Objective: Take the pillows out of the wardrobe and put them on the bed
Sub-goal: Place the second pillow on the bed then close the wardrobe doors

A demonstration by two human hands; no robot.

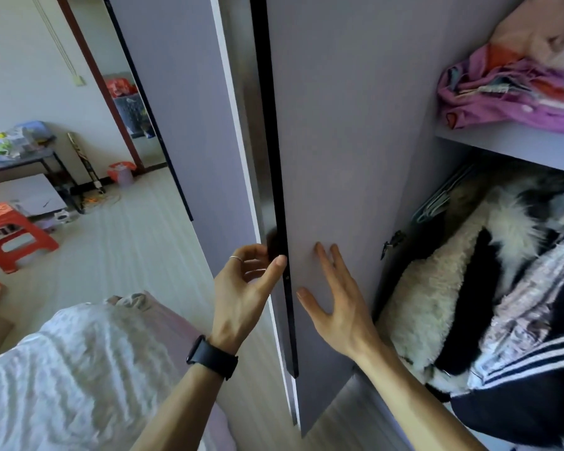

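The grey wardrobe door (pixel 332 131) stands open in front of me, with a black edge strip running down it. My left hand (pixel 245 294), with a ring and a black watch, curls round that edge, thumb on the strip. My right hand (pixel 332 301) lies flat on the door's inner face, fingers spread. Inside the wardrobe at the right, hanging clothes (pixel 489 304) include a fluffy white and black coat and a dark striped jacket. A pink and purple bundle (pixel 502 89) lies on the upper shelf (pixel 515 144). The bed (pixel 72 379), with a white cover, is at lower left. I cannot pick out a pillow for certain.
A second grey door panel (pixel 189 92) stands to the left of the open one. An orange plastic stool (pixel 10 232) and a low table (pixel 17 161) with bags stand on the pale floor at the far left. A small orange bin (pixel 121 172) sits near the doorway.
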